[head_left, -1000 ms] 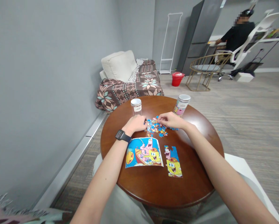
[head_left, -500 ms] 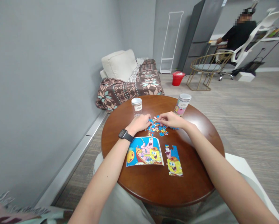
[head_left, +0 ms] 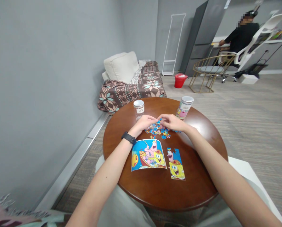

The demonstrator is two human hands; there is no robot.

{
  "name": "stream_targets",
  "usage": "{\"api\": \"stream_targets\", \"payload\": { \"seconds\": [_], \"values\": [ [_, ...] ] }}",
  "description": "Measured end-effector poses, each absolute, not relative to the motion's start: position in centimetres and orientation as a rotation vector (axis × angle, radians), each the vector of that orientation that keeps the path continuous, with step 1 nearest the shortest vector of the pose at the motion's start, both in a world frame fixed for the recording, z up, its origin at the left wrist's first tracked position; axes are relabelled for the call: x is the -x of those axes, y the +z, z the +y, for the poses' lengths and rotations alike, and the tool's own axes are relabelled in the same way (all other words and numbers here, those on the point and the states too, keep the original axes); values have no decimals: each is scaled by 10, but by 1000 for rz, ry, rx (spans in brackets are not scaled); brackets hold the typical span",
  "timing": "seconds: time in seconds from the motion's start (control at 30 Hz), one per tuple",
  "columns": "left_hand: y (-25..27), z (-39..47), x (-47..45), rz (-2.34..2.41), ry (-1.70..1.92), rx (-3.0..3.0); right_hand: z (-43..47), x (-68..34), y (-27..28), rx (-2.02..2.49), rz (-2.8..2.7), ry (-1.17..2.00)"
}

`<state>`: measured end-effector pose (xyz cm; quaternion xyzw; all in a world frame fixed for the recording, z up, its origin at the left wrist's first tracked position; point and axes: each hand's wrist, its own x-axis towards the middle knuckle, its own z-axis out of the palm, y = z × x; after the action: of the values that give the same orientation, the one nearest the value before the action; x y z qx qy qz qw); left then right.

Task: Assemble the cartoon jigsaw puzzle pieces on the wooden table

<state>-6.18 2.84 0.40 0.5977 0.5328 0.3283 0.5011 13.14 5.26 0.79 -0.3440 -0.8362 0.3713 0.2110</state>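
Over a heap of loose jigsaw puzzle pieces, my two hands meet almost fingertip to fingertip. A small blue puzzle piece shows between them. My left hand, with a dark watch band on the wrist, is closed with its fingertips at that piece. My right hand is curled in a pinch at the piece's other side; its fingertips are partly hidden. Nearer to me lie a curved cartoon picture sheet and, to its right, a joined strip of puzzle with a yellow face.
Behind my hands stand a clear jar with a silver lid and a printed canister. The round brown table has its edge close to my lap. Farther off are a covered sofa, a red bin and a seated person.
My left hand has moved right, from the heap's left side to my right hand, its fingers reaching farther out. The picture sheet has shifted slightly right. The strip of puzzle lies as before.
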Motion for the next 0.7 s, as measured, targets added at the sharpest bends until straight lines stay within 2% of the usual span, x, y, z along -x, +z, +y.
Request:
{"api": "stream_targets", "payload": {
  "seconds": [0.43, 0.7],
  "values": [
    [6, 27, 66, 1189, 699, -1322, 52, -130, 7, 961, -2263, 1080],
    [8, 27, 66, 1183, 660, -1307, 56, -131, 3, 907, -2244, 987]
  ]
}}
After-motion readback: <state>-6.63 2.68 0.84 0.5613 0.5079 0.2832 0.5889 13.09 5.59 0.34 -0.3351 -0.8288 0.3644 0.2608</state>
